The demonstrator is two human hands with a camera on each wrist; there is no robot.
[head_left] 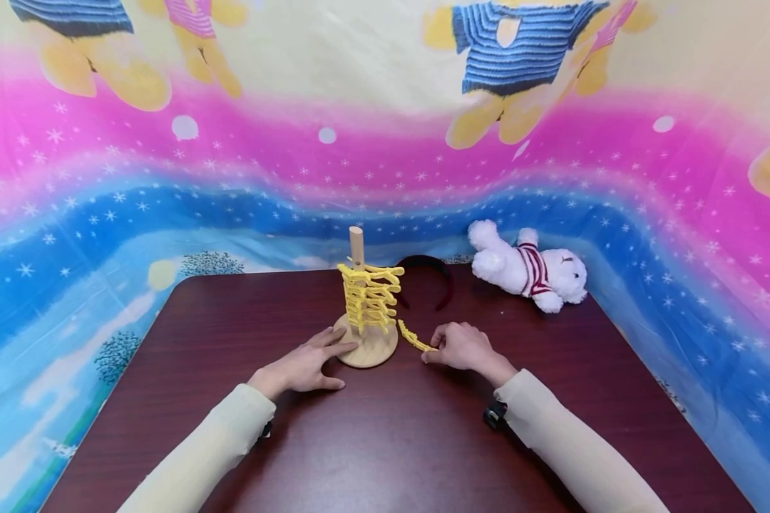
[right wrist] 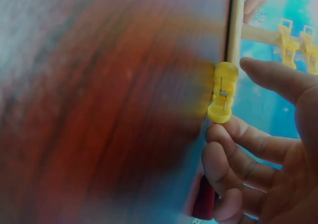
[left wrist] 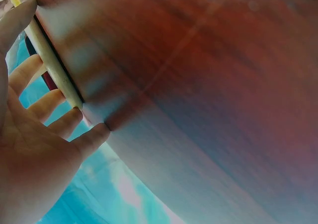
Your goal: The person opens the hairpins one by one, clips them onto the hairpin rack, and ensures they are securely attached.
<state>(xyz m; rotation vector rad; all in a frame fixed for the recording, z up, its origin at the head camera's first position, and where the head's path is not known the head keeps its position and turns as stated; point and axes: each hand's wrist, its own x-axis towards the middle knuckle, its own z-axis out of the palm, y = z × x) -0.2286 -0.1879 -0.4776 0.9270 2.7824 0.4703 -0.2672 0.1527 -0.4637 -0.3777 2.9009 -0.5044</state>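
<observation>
A wooden stand with a round base [head_left: 367, 356] and an upright post [head_left: 356, 246] stands near the middle of the table. Yellow clothespins [head_left: 371, 299] surround its post in several tiers. My left hand [head_left: 304, 363] lies with fingers spread, fingertips at the base's left rim; the left wrist view shows the fingers along that rim [left wrist: 57, 72]. Right of the base, my right hand [head_left: 463, 347] pinches the near end of a slim row of yellow clothespins [head_left: 413, 338] low over the table. End-on in the right wrist view, a clothespin [right wrist: 223, 92] with a metal spring sits between thumb and forefinger.
Behind the stand lies a dark red headband [head_left: 448, 285]. A white teddy bear [head_left: 529, 267] in a striped shirt lies on its side at the back right. The dark wooden table [head_left: 385, 442] is bordered by a printed cloth backdrop [head_left: 385, 164].
</observation>
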